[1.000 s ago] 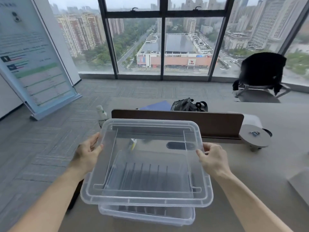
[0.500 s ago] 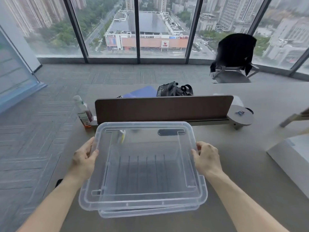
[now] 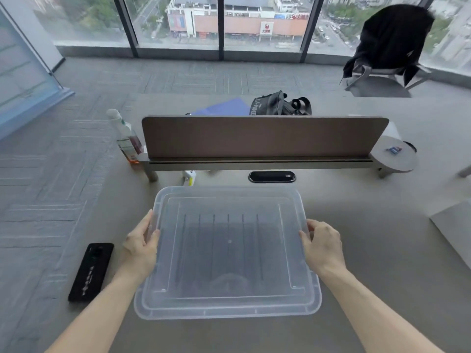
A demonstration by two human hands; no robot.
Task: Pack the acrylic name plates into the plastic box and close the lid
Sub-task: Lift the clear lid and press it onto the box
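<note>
A clear plastic lid [image 3: 228,304] lies flat on top of the clear plastic box, which stands on the grey desk in front of me. Only the box's rim edge [image 3: 316,281] peeks out at the right under the lid. Through the lid I see several thin upright name plates [image 3: 228,245] standing in a row inside. My left hand [image 3: 141,247] grips the lid's left edge and my right hand [image 3: 322,247] grips its right edge.
A black phone [image 3: 91,271] lies left of the box. Behind it stand a brown desk divider [image 3: 262,137], a bottle [image 3: 126,138] at its left end and a round grey stand [image 3: 393,155] at its right. A pale flat panel [image 3: 453,228] lies at the right edge.
The lid was held raised and tilted above the box; both hands have brought it down onto the box. My view has tipped downward.
</note>
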